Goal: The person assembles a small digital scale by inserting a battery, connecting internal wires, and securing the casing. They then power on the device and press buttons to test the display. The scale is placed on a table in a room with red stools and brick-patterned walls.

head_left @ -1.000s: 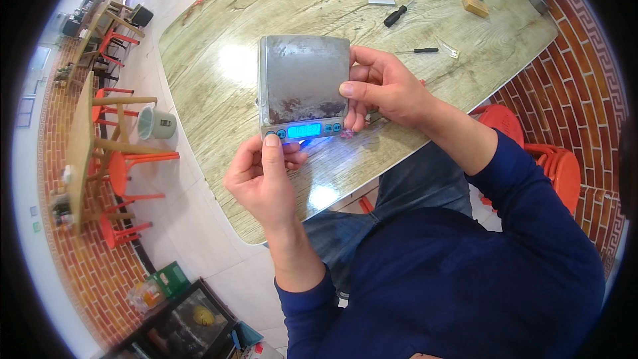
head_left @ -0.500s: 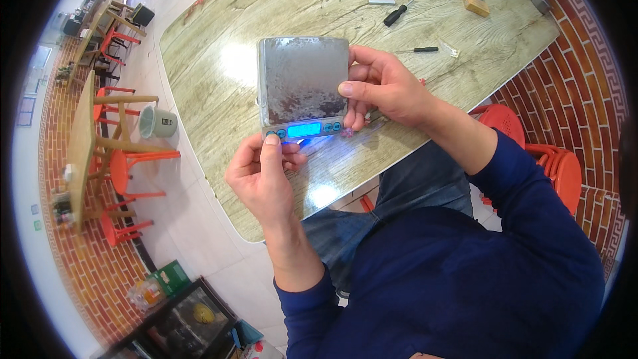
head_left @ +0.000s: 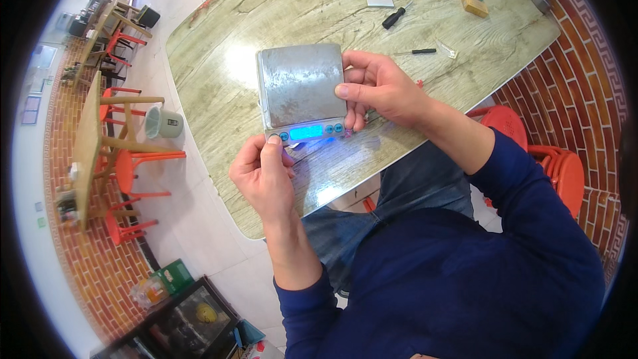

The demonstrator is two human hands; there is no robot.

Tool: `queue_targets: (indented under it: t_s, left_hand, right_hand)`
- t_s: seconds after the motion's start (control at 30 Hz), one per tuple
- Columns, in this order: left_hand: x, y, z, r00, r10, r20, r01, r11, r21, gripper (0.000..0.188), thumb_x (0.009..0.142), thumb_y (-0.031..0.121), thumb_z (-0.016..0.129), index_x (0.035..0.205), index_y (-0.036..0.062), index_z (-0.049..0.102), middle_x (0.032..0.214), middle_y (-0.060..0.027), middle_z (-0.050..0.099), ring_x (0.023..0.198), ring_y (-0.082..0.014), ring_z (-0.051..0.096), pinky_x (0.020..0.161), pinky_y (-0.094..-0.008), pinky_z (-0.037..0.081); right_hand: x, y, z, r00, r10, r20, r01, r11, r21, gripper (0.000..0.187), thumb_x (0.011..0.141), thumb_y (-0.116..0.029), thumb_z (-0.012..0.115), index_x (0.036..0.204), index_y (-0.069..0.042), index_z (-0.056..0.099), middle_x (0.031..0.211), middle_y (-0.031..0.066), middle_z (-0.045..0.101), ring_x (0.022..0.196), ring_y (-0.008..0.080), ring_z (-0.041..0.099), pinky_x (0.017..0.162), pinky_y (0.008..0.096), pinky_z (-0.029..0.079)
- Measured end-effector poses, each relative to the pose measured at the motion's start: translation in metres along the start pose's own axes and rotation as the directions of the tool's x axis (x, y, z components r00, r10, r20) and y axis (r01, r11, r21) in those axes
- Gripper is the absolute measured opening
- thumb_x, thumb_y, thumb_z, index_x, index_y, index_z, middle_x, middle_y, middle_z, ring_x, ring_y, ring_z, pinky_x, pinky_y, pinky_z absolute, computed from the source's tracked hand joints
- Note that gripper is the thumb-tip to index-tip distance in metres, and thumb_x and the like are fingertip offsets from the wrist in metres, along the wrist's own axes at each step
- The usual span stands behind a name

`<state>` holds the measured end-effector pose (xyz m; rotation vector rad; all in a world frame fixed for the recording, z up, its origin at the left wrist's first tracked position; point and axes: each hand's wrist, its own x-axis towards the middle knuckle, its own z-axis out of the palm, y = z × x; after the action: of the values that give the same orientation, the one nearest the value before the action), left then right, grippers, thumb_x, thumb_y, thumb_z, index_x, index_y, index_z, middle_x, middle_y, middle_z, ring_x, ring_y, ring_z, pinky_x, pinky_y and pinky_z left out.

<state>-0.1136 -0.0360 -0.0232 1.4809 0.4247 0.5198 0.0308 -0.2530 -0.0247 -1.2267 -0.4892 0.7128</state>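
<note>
Above the table I hold up a digital kitchen scale [head_left: 302,86] with a worn metal weighing plate. Its small display glows blue along the near edge, with round buttons on either side. My left hand [head_left: 264,176] grips the near left corner, thumb on top over a button and fingers curled below. On the right edge, my right hand [head_left: 379,90] pinches the scale, its thumb lying on the plate's rim and the other fingers behind and under. The underside of the scale is hidden.
The wood-patterned table [head_left: 226,113] carries a black-handled screwdriver [head_left: 394,18], a thinner screwdriver [head_left: 423,51], a white card-like piece [head_left: 380,2] and a yellow box [head_left: 472,0]. Red stools [head_left: 506,126] stand at the right. A brick-patterned wall [head_left: 558,40] borders the table's right side.
The scale has tilted, so its metal plate looks shorter and reflects more light. Both hands keep their hold, shifting only slightly.
</note>
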Motion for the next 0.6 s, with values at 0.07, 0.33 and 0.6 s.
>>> queue_targets:
  t_s: [0.07, 0.33, 0.6]
  left_hand:
    - [0.002, 0.0, 0.001, 1.0, 0.004, 0.016, -0.005, 1.0, 0.002, 0.018, 0.106, 0.01, 0.07, 0.092, -0.0012, 0.075, 0.069, -0.0028, 0.066, 0.055, -0.006, 0.054, 0.051, -0.0219, 0.042]
    - [0.005, -0.001, 0.006, 1.0, -0.005, 0.008, 0.005, 1.0, -0.009, 0.019, 0.106, 0.009, 0.071, 0.091, -0.0016, 0.076, 0.07, -0.0021, 0.067, 0.056, -0.0063, 0.055, 0.052, -0.0224, 0.042]
    - [0.008, -0.007, 0.002, 1.0, -0.03, 0.0, 0.03, 1.0, 0.002, 0.019, 0.107, 0.013, 0.07, 0.095, -0.0005, 0.076, 0.072, -0.0021, 0.065, 0.056, -0.0076, 0.054, 0.051, -0.0229, 0.041]
  right_hand:
    - [0.0, -0.001, 0.001, 1.0, 0.008, -0.009, -0.008, 1.0, 0.002, 0.034, 0.112, -0.007, 0.066, 0.141, 0.007, 0.057, 0.106, 0.0156, 0.077, 0.073, 0.019, 0.079, 0.061, 0.0292, 0.065]
    - [0.001, 0.0, 0.0, 1.0, -0.001, -0.024, 0.002, 0.999, 0.04, 0.023, 0.113, -0.009, 0.067, 0.13, 0.006, 0.062, 0.096, 0.013, 0.078, 0.074, 0.018, 0.08, 0.06, 0.0288, 0.063]
    - [0.005, 0.009, -0.005, 1.0, -0.011, 0.006, 0.01, 0.996, 0.093, 0.027, 0.113, -0.008, 0.067, 0.136, 0.005, 0.062, 0.097, 0.0118, 0.076, 0.072, 0.0184, 0.078, 0.058, 0.0299, 0.063]
